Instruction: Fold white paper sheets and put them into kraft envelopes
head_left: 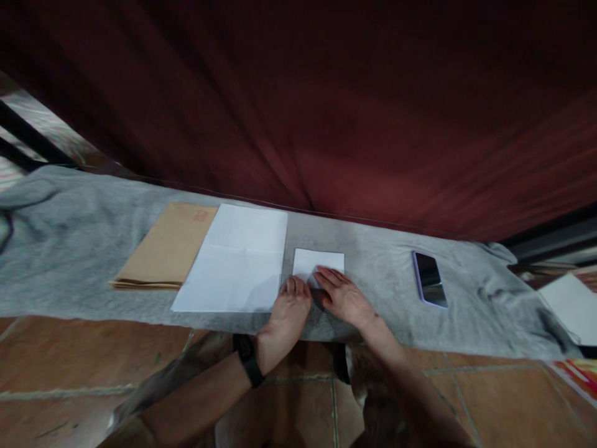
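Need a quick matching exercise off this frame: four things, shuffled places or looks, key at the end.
Things:
1. phone
2. brown paper stack
3. small white paper
4. wristband

Places or looks:
A. partly under the right hand
B. around the left wrist
C. dark screen, purple edge
D. directly left of the large white sheet

Pairs: 1-C, 2-D, 3-A, 4-B
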The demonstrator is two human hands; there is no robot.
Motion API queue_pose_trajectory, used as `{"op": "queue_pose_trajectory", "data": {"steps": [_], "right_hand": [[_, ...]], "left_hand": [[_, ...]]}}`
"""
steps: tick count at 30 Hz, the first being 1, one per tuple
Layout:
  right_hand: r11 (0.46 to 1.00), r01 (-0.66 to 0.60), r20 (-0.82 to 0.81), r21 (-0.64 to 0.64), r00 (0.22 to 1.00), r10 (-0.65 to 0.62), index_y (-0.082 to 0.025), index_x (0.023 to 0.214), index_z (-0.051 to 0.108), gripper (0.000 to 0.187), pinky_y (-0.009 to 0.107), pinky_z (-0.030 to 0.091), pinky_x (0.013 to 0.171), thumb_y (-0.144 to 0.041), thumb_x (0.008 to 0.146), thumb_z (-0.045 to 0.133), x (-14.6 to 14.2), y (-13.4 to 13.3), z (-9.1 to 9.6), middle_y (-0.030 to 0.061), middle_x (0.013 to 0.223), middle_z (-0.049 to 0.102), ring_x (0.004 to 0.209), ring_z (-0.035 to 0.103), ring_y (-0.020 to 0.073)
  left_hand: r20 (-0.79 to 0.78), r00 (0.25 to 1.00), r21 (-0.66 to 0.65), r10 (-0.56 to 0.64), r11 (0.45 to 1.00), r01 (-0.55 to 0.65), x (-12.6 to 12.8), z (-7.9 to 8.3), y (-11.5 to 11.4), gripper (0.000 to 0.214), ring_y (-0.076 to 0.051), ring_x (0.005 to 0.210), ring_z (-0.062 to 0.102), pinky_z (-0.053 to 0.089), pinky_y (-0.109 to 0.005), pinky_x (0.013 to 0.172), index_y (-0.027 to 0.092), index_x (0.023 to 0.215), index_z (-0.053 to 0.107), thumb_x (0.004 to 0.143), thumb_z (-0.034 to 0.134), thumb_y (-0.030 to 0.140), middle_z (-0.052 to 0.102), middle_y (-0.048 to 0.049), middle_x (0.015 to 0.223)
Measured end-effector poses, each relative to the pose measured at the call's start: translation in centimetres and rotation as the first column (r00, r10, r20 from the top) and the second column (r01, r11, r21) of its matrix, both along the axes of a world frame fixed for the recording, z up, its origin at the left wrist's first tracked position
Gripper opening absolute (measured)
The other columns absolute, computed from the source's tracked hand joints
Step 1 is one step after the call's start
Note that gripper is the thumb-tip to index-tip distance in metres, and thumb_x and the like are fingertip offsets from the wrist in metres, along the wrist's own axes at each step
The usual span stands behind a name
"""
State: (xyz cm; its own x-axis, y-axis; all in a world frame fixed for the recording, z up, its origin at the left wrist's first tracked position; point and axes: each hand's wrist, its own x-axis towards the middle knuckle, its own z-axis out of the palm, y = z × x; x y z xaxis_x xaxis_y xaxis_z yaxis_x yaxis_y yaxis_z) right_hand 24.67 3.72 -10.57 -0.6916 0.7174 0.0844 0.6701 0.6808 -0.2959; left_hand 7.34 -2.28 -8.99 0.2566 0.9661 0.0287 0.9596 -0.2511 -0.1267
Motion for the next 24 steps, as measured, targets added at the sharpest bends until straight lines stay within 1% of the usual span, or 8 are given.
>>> {"op": "queue_pose_trajectory", "data": {"steps": [2,6,10,14,17,19,21,24], "right_hand": [[0.999,-0.026,-0.002,-0.032,1.0,0.026,-0.014,0.146,0.052,0.062,0.043,0.036,0.122,-0.011,0.084,0.055,0.3,0.2,0.4,0.0121,0.156,0.047,0.145,0.042,0.0236],[0.993,-0.072,0.008,-0.09,0.997,0.073,-0.02,0.148,0.049,0.07,0.043,0.032,0.124,-0.007,0.079,0.052,1.1,0.7,1.2,0.0083,0.157,0.045,0.146,0.04,0.0192],[0.991,-0.066,0.036,-0.113,0.997,0.07,-0.023,0.149,0.048,0.073,0.044,0.029,0.124,-0.007,0.078,0.053,1.7,0.9,1.4,0.0063,0.159,0.043,0.146,0.04,0.0186],[0.994,-0.047,0.028,-0.102,0.998,0.05,-0.024,0.15,0.047,0.074,0.044,0.03,0.124,-0.005,0.078,0.051,2.1,0.9,0.9,0.0055,0.158,0.044,0.145,0.042,0.0185],[0.997,-0.019,-0.008,-0.072,1.0,0.018,-0.022,0.147,0.05,0.068,0.045,0.035,0.121,-0.005,0.081,0.051,2.3,1.1,0.6,0.0069,0.155,0.049,0.141,0.047,0.0206],[0.998,0.008,-0.063,-0.061,0.998,-0.011,-0.022,0.139,0.06,0.056,0.044,0.041,0.117,-0.007,0.086,0.05,2.5,1.3,0.7,0.0071,0.147,0.057,0.134,0.055,0.0218],[0.996,0.06,-0.165,-0.072,0.984,-0.071,-0.025,0.124,0.07,0.039,0.041,0.049,0.108,-0.013,0.093,0.048,2.9,1.6,1.3,0.0061,0.132,0.069,0.121,0.065,0.0216],[0.972,0.191,-0.405,-0.14,0.885,-0.232,-0.025,0.104,0.075,0.024,0.035,0.056,0.092,-0.032,0.098,0.053,3.5,1.9,2.9,0.0046,0.107,0.077,0.101,0.072,0.0212]], "left_hand": [[0.046,0.999,0.013,0.015,1.0,-0.016,0.1,0.0,0.2,0.05,-0.028,0.121,0.063,0.054,-0.041,0.097,0.004,0.129,0.064,0.086,0.041,-0.004,0.063,-0.0247,0.135],[0.081,0.997,0.006,0.012,1.0,-0.012,0.3,-0.8,0.8,0.053,-0.032,0.137,0.051,0.048,-0.05,0.107,0.004,0.134,0.061,0.086,0.039,-0.003,0.056,-0.0255,0.144],[0.19,0.982,-0.043,-0.003,0.999,0.011,0.1,-1.8,1.3,0.058,-0.033,0.14,0.048,0.045,-0.05,0.108,0.009,0.137,0.059,0.085,0.038,-0.002,0.054,-0.0245,0.146],[0.256,0.966,-0.027,-0.015,0.999,0.023,0.0,-1.8,1.7,0.059,-0.036,0.138,0.049,0.046,-0.051,0.103,0.009,0.137,0.058,0.084,0.035,-0.003,0.053,-0.0267,0.145],[0.249,0.968,-0.023,-0.021,0.999,0.027,-0.1,-1.1,2.2,0.055,-0.035,0.132,0.055,0.05,-0.049,0.097,0.007,0.133,0.06,0.085,0.036,-0.003,0.057,-0.0274,0.141],[0.268,0.962,-0.02,-0.044,0.998,0.051,-0.4,-0.1,2.6,0.049,-0.033,0.124,0.06,0.05,-0.047,0.097,0.009,0.125,0.065,0.085,0.039,-0.003,0.062,-0.0253,0.134],[0.289,0.954,-0.016,-0.076,0.996,0.084,-1.1,1.0,3.0,0.039,-0.029,0.112,0.066,0.05,-0.044,0.096,0.012,0.113,0.069,0.086,0.044,-0.001,0.07,-0.0199,0.119],[0.429,0.902,0.029,-0.044,0.999,0.035,-2.3,2.8,3.5,0.02,-0.024,0.094,0.069,0.05,-0.037,0.09,0.017,0.098,0.07,0.092,0.051,0.013,0.074,-0.0103,0.096]]}}
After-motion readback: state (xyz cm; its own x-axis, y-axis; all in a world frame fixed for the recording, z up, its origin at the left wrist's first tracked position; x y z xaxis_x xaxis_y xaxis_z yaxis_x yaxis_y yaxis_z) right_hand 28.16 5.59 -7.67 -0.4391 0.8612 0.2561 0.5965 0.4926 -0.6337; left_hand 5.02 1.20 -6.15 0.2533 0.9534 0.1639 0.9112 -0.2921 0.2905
